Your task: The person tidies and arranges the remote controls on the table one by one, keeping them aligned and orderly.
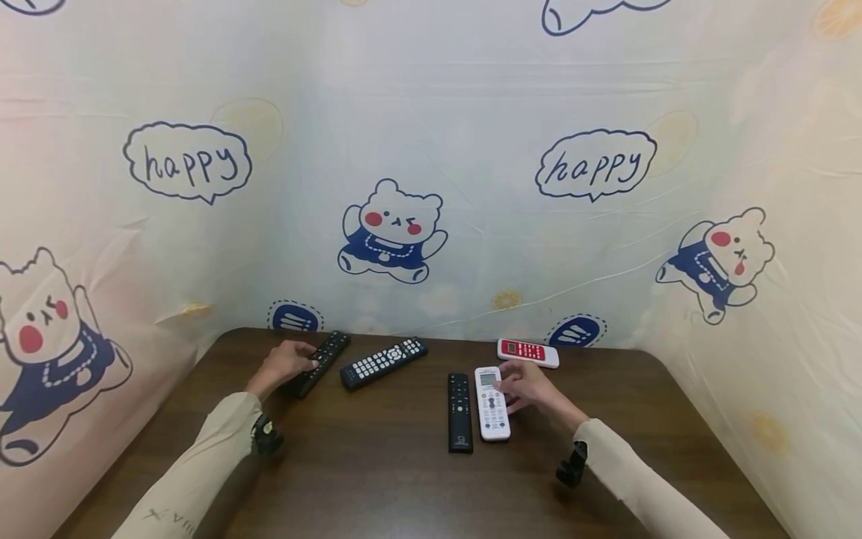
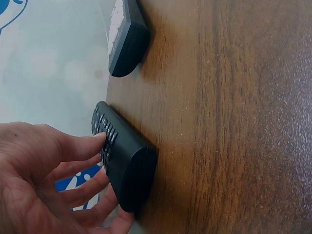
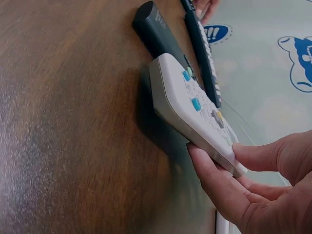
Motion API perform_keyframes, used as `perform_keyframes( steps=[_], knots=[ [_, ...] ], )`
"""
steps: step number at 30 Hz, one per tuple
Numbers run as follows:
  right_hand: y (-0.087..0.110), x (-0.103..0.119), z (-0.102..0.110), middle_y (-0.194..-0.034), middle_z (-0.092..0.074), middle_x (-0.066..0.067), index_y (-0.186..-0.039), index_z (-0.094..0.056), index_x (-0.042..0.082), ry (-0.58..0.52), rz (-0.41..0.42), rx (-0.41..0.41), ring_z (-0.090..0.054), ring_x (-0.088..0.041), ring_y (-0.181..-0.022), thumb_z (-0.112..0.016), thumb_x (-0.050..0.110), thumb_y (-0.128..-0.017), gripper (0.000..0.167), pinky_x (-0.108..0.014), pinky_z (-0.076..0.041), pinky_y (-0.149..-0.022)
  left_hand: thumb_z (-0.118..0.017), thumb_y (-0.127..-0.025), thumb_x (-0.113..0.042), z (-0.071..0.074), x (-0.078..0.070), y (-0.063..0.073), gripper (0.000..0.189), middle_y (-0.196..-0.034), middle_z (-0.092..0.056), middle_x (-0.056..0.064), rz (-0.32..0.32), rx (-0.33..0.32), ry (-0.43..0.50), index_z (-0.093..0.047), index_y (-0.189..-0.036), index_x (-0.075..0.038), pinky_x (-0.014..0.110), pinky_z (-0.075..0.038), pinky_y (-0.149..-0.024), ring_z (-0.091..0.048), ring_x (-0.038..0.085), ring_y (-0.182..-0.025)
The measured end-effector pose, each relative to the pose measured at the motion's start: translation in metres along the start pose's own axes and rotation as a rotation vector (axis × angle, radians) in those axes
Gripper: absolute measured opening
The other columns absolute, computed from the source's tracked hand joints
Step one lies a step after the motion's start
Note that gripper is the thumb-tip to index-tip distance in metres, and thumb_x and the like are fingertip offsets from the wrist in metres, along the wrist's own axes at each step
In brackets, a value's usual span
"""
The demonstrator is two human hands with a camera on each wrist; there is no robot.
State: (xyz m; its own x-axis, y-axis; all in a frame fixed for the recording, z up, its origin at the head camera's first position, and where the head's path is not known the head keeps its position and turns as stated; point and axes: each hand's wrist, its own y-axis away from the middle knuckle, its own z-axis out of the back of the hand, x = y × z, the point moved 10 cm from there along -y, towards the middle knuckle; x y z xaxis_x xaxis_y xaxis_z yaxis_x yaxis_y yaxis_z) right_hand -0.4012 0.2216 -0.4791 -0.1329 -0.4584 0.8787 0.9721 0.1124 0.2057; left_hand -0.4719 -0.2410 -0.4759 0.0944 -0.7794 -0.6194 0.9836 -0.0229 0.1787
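Note:
My left hand (image 1: pixel 286 364) grips a slim black remote control (image 1: pixel 326 361) at the back left, its thumb on the buttons and its fingers along the side, as the left wrist view shows. At the right, my right hand (image 1: pixel 525 383) pinches a white remote control (image 1: pixel 494 416) with a small grey display, thumb on its face and fingers at its edge and underneath. In the right wrist view this white remote (image 3: pixel 183 105) is tilted, with a shadow on the wood beside it. Just left of it lies a plain black remote control (image 1: pixel 460 419).
A black remote with white buttons (image 1: pixel 384 363) lies between the hands, near the back edge. Behind my right hand is a white remote with a red face (image 1: pixel 528 352). The brown wooden table (image 1: pixel 377 479) meets a printed curtain (image 1: pixel 471 247) at the back and sides.

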Motion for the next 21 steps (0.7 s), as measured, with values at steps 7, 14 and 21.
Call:
perform_keyframes(
  steps=[7, 14, 21],
  knots=[
    [-0.0004, -0.0031, -0.0036, -0.103, -0.068, -0.023, -0.132, -0.057, -0.01, 0.077, -0.011, -0.041, -0.07, -0.027, -0.079, -0.068, 0.001, -0.099, 0.037, -0.04, -0.065, -0.063, -0.065, -0.099, -0.01, -0.0001, -0.0016, -0.0001, 0.048, -0.146, -0.051, 0.038, -0.008, 0.0, -0.005, -0.055, -0.141, 0.01, 0.066, -0.043, -0.109, -0.054, 0.05, -0.127],
    [-0.0015, -0.0083, -0.007, -0.1, -0.066, -0.02, -0.127, -0.058, -0.008, 0.099, -0.031, -0.034, -0.07, -0.026, -0.077, -0.069, 0.001, -0.098, 0.032, -0.039, -0.065, -0.061, -0.065, -0.1, -0.01, -0.0011, 0.0031, -0.0011, 0.05, -0.148, -0.048, 0.038, 0.014, 0.019, 0.012, -0.052, -0.144, 0.009, 0.065, -0.045, -0.108, -0.053, 0.05, -0.127],
    [-0.0029, -0.0092, -0.0055, -0.101, -0.065, -0.021, -0.127, -0.057, -0.006, 0.093, -0.056, -0.02, -0.07, -0.027, -0.077, -0.069, 0.002, -0.098, 0.033, -0.038, -0.065, -0.061, -0.064, -0.1, -0.01, -0.0026, 0.0035, -0.0051, 0.049, -0.149, -0.047, 0.038, -0.002, 0.029, 0.02, -0.053, -0.144, 0.009, 0.065, -0.045, -0.107, -0.053, 0.05, -0.126]
  ],
)
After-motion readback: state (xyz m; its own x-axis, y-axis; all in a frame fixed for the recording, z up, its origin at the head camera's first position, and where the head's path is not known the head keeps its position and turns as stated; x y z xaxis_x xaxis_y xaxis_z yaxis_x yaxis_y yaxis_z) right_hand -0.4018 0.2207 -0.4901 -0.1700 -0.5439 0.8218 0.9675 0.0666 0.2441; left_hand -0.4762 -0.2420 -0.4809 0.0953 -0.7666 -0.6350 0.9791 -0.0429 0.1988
